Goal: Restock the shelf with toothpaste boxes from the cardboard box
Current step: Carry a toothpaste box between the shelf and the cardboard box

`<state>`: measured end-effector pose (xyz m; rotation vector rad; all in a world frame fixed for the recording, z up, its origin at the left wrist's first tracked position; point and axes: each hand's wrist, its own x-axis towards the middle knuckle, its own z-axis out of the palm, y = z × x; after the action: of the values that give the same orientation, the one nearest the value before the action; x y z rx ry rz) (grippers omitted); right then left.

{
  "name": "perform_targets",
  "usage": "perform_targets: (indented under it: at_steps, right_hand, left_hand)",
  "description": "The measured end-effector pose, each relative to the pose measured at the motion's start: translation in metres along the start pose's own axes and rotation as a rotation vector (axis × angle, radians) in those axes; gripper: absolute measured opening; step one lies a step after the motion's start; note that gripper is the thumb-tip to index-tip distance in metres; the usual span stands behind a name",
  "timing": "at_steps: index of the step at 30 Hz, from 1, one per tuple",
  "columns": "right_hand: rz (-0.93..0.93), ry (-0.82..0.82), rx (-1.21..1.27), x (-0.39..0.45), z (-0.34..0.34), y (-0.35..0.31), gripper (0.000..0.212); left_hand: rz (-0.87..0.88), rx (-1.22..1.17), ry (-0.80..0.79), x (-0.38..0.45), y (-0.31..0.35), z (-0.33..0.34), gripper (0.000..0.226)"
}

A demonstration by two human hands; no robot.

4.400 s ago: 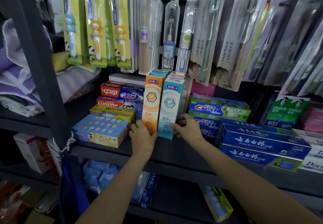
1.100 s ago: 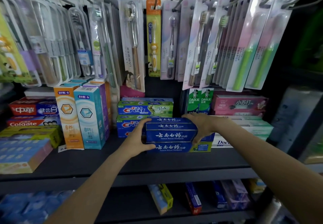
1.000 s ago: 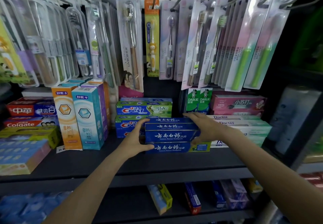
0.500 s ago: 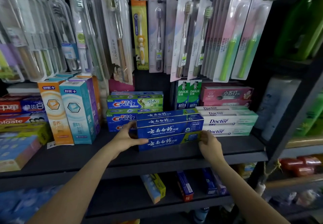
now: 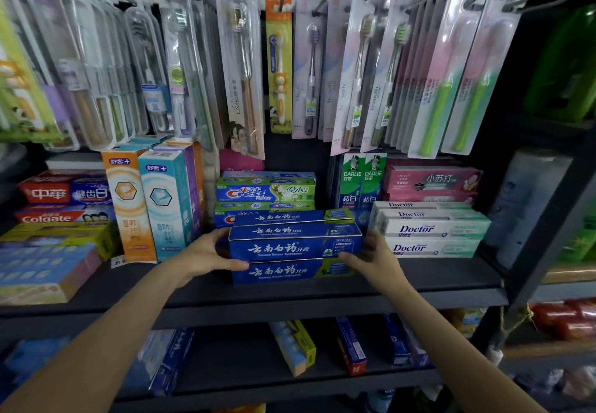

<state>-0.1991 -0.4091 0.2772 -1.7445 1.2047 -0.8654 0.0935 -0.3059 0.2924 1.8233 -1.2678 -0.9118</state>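
While hands point(image 5: 206, 251) grip: shelved toothpaste boxes point(image 5: 295, 246).

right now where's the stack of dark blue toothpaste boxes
In the head view the stack of dark blue toothpaste boxes sits mid-shelf near the front edge, between the Crest boxes behind-left and the white Doctor boxes on the right, with the left hand and right hand at its ends.
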Motion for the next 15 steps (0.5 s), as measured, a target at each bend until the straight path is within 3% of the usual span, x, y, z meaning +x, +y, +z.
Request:
perform_targets:
  at_steps: [4, 8, 12, 15]
  right_hand:
    - [-0.127, -0.164, 0.13, 0.008, -0.005, -0.031, 0.085]
    - [-0.008, -0.212, 0.361, 0.03, -0.013, -0.043, 0.047]
    - [0.064, -0.342, 0.188, 0.052, -0.017, -0.039, 0.038]
    - [0.062, -0.376, 0.118, 0.06, -0.025, -0.044, 0.04]
  left_hand:
    - [0.032, 0.058, 0.03, -0.005, -0.002, -0.007, 0.09]
    - [0.241, 0.128, 0.144, -0.009, 0.01, -0.006, 0.097]
    - [0.358, 0.46, 0.205, -0.012, 0.016, -0.002, 0.076]
    - [0.377, 0.49, 0.249, -0.014, 0.01, -0.001, 0.066]
